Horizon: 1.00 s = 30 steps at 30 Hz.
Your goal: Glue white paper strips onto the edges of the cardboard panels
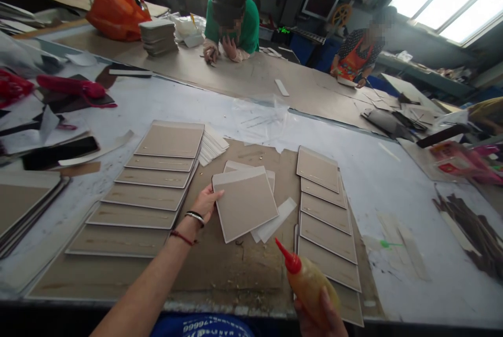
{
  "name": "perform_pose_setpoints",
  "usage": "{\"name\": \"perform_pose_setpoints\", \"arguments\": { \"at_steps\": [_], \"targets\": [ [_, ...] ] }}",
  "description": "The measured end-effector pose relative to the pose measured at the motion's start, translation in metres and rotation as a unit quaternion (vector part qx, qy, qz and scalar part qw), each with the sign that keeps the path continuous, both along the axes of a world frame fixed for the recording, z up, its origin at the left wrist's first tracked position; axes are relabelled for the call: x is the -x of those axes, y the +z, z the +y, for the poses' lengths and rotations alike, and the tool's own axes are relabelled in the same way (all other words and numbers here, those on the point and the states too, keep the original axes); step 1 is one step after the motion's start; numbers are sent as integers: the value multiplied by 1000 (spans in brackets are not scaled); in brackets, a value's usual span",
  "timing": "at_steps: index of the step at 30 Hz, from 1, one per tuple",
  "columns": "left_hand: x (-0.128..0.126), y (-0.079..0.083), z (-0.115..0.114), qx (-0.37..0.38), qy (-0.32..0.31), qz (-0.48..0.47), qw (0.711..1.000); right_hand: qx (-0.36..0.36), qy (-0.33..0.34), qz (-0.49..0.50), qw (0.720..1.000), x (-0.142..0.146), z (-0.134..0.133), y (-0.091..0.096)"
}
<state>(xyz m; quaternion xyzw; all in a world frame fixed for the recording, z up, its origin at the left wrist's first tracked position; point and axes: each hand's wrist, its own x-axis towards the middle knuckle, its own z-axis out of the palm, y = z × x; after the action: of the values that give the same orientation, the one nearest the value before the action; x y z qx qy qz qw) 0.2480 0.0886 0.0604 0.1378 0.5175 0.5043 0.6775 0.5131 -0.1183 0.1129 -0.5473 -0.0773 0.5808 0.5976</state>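
Observation:
My left hand grips the left edge of a tan rectangular panel with a pale strip along its top. Another panel and some white strips lie partly under it. In my right hand is a glue bottle, a squeeze bottle of yellowish liquid with a red nozzle pointing up and left. To the left, an overlapping row of similar panels bears thin glossy streaks. A second overlapping row lies on the right, just beyond the bottle.
Brown board covers the table's middle. Behind the left row sits a stack of white strips. A dark phone and scraps lie at left. Across the far table, a person in green and a person in an orange apron work.

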Motion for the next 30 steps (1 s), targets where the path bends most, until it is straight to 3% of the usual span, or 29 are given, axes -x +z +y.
{"name": "perform_pose_setpoints", "arguments": {
  "at_steps": [4,7,10,17,22,30],
  "targets": [
    [19,7,-29,43,-10,-19,999,40,-41,20,998,11,6,6],
    [18,-3,-62,103,-39,-49,993,55,-13,-10,998,21,8,12],
    [13,-10,-80,97,-30,-67,993,48,20,-79,996,33,8,16],
    [23,12,-73,65,-12,-94,993,54,94,-266,958,66,2,17],
    [26,27,-74,49,-22,-103,993,51,162,-339,925,80,2,25],
    [27,45,-70,27,-64,-108,992,26,139,-441,886,84,1,40]
  ]
}}
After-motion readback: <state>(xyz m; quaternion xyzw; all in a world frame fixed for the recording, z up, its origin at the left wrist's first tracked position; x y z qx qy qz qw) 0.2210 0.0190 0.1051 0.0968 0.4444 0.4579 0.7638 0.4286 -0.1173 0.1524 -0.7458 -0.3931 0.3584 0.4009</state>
